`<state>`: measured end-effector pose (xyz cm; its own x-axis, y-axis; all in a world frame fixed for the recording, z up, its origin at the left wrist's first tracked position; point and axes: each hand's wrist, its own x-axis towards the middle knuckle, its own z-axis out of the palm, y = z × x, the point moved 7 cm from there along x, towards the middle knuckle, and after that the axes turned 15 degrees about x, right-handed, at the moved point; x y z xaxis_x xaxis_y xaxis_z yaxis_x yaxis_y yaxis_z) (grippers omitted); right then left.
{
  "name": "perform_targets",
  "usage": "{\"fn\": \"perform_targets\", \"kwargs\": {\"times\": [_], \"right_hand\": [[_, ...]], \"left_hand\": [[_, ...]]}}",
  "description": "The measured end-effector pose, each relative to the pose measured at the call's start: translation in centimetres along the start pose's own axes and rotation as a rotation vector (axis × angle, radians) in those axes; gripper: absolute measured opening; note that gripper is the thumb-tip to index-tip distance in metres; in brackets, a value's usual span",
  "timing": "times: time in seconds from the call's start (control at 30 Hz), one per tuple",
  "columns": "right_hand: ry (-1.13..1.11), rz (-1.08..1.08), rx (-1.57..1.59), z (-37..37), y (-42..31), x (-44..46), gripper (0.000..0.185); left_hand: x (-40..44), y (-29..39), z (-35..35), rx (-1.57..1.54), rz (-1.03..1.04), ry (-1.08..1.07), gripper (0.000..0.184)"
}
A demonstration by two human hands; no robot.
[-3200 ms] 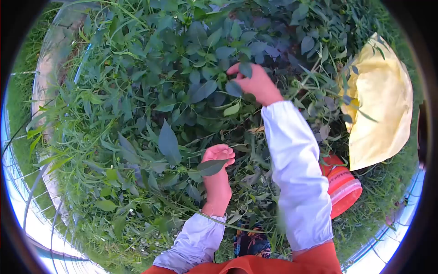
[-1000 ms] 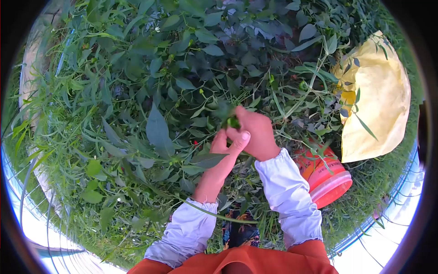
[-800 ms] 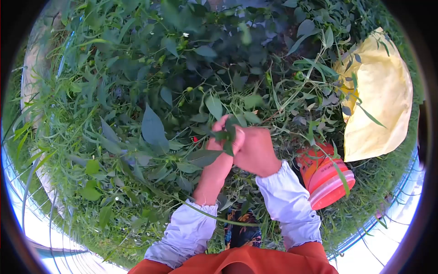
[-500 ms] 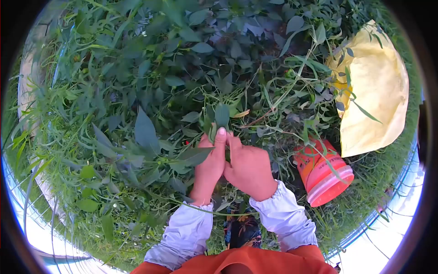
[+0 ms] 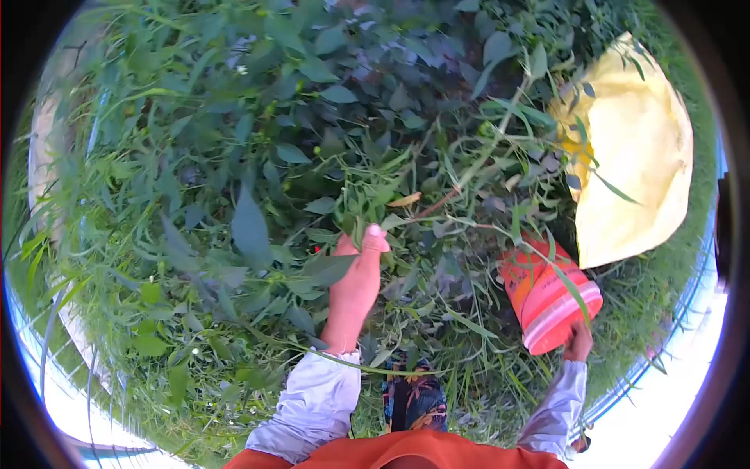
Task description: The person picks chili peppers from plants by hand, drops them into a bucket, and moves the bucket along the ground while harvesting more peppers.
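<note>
My left hand (image 5: 358,273) is closed, thumb up, around a leafy green stem (image 5: 355,227) in the middle of the plants. A broad dark leaf (image 5: 328,268) lies across its outer side. My right hand (image 5: 578,344) is at the rim of a red bucket (image 5: 547,293) on the right. The bucket leans with its wide end toward me; a pale band runs near that end. The right fingers are hidden at the rim, so whether they hold anything does not show. A tiny red spot (image 5: 317,249) shows among leaves beside my left hand.
Dense leafy plants (image 5: 297,117) fill the space ahead. A pale yellow sack (image 5: 637,172) stands open behind the bucket. One thick branch (image 5: 492,148) slants across between my left hand and the sack. Pale edging (image 5: 47,156) runs along the left, with thin wires below.
My right hand has left my left hand and moved right and down to the bucket's rim. The left hand stays at the stem. One upright dark leaf at its fingertips is gone from there.
</note>
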<state>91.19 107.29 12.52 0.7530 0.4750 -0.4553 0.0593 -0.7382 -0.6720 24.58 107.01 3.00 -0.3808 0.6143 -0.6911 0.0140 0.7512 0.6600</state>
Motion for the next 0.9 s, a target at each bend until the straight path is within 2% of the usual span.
{"fn": "perform_targets", "kwargs": {"times": [0.07, 0.1, 0.13, 0.17, 0.23, 0.27, 0.3, 0.33, 0.37, 0.4, 0.43, 0.47, 0.5, 0.53, 0.57, 0.6, 0.63, 0.67, 0.7, 0.73, 0.77, 0.8, 0.83, 0.87, 0.9], "right_hand": [[-0.154, 0.077, 0.065, -7.8, 4.0, 8.1, 0.010], [-0.046, 0.120, 0.046, -9.2, 4.5, 9.1, 0.022], [0.029, 0.173, -0.116, -12.6, 5.5, 12.2, 0.046], [0.280, -0.100, -0.718, -14.5, 2.8, 14.0, 0.063], [0.353, -0.558, -0.975, -8.3, -4.2, 10.7, 0.065], [0.263, -0.650, -0.772, -3.4, -8.0, 7.6, 0.058], [0.171, -0.733, -0.569, 2.8, -12.1, 3.1, 0.053], [0.052, -0.875, -0.288, 9.7, -15.8, -2.9, 0.036], [-0.052, -1.028, -0.294, 16.7, -19.8, -10.0, 0.031], [-0.114, -1.047, -0.265, 22.5, -22.6, -15.6, 0.030], [-0.251, -1.356, -0.273, 27.3, -24.8, -20.8, 0.024], [-0.452, -1.538, -0.291, 32.3, -26.7, -26.5, 0.022], [-0.634, -1.568, -0.247, 37.0, -28.0, -29.9, 0.019], [-0.824, -1.452, -0.169, 42.3, -28.9, -32.6, 0.017], [-1.030, -1.225, -0.024, 48.0, -29.2, -34.0, 0.017], [-1.119, -1.191, -0.074, 53.6, -29.9, -35.3, 0.020], [-1.159, -1.119, -0.122, 59.8, -29.6, -34.1, 0.031], [-1.236, -0.702, 0.028, 65.9, -28.3, -32.8, 0.040], [-1.189, -0.431, 0.048, 70.0, -26.7, -32.9, 0.047], [-1.181, -0.344, 0.050, 74.0, -25.2, -33.3, 0.046], [-1.222, -0.424, 0.017, 77.8, -23.6, -34.6, 0.046], [-1.281, -0.608, -0.036, 81.9, -21.7, -36.3, 0.045], [-1.337, -1.126, -0.140, 85.2, -19.5, -40.0, 0.044], [-1.389, -1.379, -0.154, 86.6, -16.7, -43.1, 0.043], [-1.408, -1.677, -0.065, 84.9, -14.3, -48.0, 0.043]], "left_hand": [[0.1, -1.0, 0.1, 0.025, -0.048, -0.002, 0.047], [0.0, -0.8, -0.1, 0.080, -0.046, 0.009, 0.048], [-0.3, 0.2, -0.5, 0.132, -0.020, -0.010, 0.049], [-0.3, 0.3, -0.5, 0.071, -0.060, -0.039, 0.049], [-0.3, -0.1, -0.1, -0.026, -0.102, -0.092, 0.047], [-0.1, -1.0, 0.4, -0.060, -0.106, -0.107, 0.047], [0.1, -1.4, 0.6, -0.093, -0.111, -0.121, 0.046], [0.2, -1.6, 0.5, -0.080, -0.104, -0.109, 0.045], [0.3, -1.7, 0.4, -0.067, -0.098, -0.096, 0.044], [0.3, -1.7, 0.3, -0.056, -0.095, -0.083, 0.043], [0.2, -1.8, 0.2, -0.043, -0.099, -0.077, 0.042], [0.2, -1.8, 0.3, -0.045, -0.079, -0.077, 0.042], [0.2, -1.9, 0.4, -0.047, -0.058, -0.077, 0.042], [0.3, -1.8, 0.3, -0.049, -0.033, -0.074, 0.042], [0.2, -1.4, 0.2, -0.021, 0.014, -0.063, 0.043], [0.1, -1.6, 0.1, -0.036, -0.001, -0.062, 0.043], [0.0, -1.9, 0.2, -0.052, -0.014, -0.063, 0.043], [0.1, -2.1, 0.3, -0.068, -0.024, -0.061, 0.044], [0.2, -2.6, 0.2, -0.051, -0.010, -0.030, 0.045], [0.3, -2.4, -0.2, -0.085, -0.034, -0.060, 0.045], [0.1, -1.8, -0.9, -0.119, -0.058, -0.090, 0.044], [0.0, -1.8, -1.4, -0.154, -0.085, -0.122, 0.044], [0.5, -2.2, -1.8, -0.160, -0.089, -0.120, 0.039], [0.6, -2.1, -3.0, -0.167, -0.103, -0.020, 0.035], [0.5, -1.5, -4.4, -0.176, -0.118, 0.083, 0.031]]}}
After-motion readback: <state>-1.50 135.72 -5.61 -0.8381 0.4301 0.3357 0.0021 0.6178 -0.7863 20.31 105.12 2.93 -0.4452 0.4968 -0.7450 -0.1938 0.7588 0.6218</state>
